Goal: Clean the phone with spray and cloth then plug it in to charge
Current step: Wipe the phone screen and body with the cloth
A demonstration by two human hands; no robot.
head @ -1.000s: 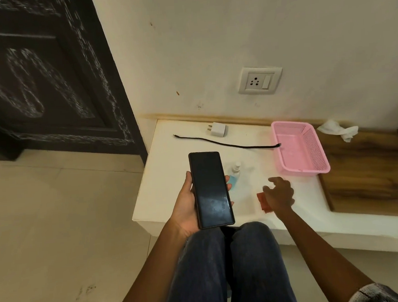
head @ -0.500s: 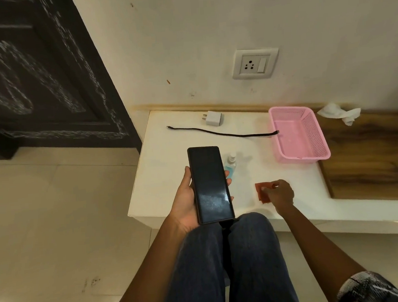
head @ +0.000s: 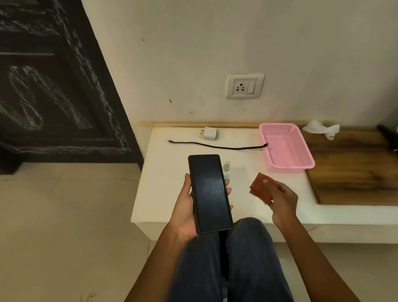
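Fingers [head: 281,187] pinch cloth [head: 262,190]; pink basket [head: 288,167] holds cable [head: 219,146] tip.

A single head-worn camera looks forward and steeply down from above the seated person's knees [head: 225,267]. It faces the white wall [head: 232,42] with the wall socket [head: 245,86], and the white counter [head: 163,188] runs along the wall's foot. The counter's near edge crosses the middle of the view, its left corner just past the knees. Both forearms enter from the bottom edge, near the lens. The wide angle bends the dark carved door [head: 36,91] at left.
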